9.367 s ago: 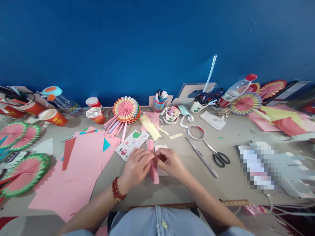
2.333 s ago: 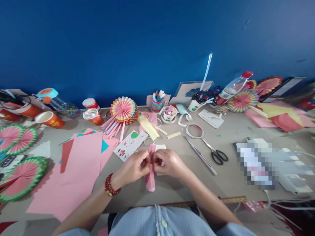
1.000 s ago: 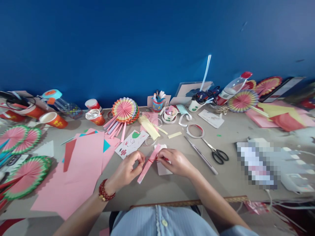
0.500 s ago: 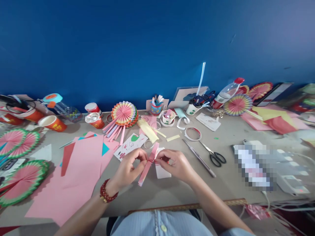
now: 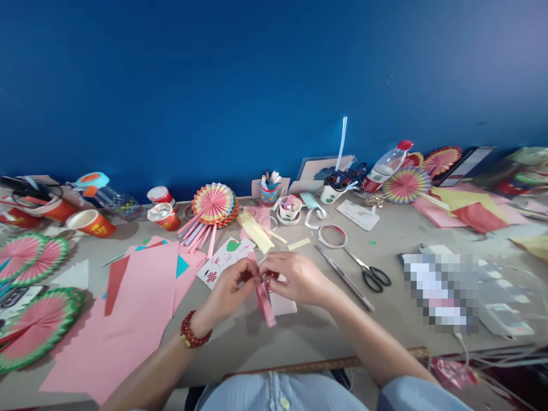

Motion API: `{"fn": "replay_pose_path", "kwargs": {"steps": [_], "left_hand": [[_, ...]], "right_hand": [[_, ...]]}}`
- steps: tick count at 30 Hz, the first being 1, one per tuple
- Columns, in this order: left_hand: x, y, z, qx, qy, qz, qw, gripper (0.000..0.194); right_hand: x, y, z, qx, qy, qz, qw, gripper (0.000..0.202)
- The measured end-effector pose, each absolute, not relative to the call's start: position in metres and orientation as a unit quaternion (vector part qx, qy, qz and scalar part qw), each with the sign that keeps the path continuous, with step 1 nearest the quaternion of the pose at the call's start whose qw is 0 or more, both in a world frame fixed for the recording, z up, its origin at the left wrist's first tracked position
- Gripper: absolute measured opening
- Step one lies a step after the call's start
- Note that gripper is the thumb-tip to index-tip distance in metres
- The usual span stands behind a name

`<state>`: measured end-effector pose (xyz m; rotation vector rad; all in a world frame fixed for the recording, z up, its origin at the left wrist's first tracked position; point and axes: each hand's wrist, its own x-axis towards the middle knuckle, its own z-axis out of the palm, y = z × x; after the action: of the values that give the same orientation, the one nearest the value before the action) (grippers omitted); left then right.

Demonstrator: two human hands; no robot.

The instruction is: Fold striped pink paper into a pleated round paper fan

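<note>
Both hands meet at a folded pink paper strip (image 5: 266, 308) above the front of the table. My left hand (image 5: 234, 288) pinches its middle from the left, and a red beaded bracelet (image 5: 193, 331) circles that wrist. From the right, my right hand (image 5: 295, 277) closes on the strip's middle, its fingertips partly hidden. A white card (image 5: 285, 304) lies under the right hand. Just behind the hands rests a printed white card (image 5: 225, 255) with a green shape. To the right are a silver pen-like tool (image 5: 345, 278) and black-handled scissors (image 5: 374, 278).
Pink paper sheets (image 5: 128, 325) cover the left front. Folded paper fans (image 5: 214, 205) and paper cups (image 5: 92, 222) stand toward the back, by a blue wall (image 5: 265, 85). A tape roll (image 5: 333, 236) lies behind the scissors. A blurred-out phone (image 5: 439, 294) sits at right.
The pink strip has turned, its near end swinging from left to right. My right hand has moved left and over it, closer to my left hand. The view has shifted slightly.
</note>
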<state>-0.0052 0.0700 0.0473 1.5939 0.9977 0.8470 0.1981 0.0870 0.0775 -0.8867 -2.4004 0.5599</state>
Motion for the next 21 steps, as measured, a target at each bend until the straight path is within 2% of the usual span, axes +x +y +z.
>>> {"fn": "replay_pose_path", "kwargs": {"steps": [6, 9, 13, 21], "left_hand": [[-0.007, 0.071, 0.045, 0.653, 0.435, 0.355, 0.509, 0.013], [-0.007, 0.069, 0.045, 0.634, 0.436, 0.355, 0.531, 0.013], [-0.005, 0.068, 0.045, 0.601, 0.436, 0.381, 0.550, 0.015], [-0.006, 0.073, 0.041, 0.596, 0.460, 0.403, 0.520, 0.018]], "right_hand": [[0.196, 0.098, 0.081, -0.338, -0.922, 0.011, 0.187, 0.014], [0.193, 0.101, 0.080, -0.332, -0.922, -0.050, 0.195, 0.012], [0.190, 0.103, 0.079, -0.321, -0.919, -0.056, 0.223, 0.015], [0.187, 0.101, 0.074, -0.302, -0.915, -0.043, 0.263, 0.019]]}}
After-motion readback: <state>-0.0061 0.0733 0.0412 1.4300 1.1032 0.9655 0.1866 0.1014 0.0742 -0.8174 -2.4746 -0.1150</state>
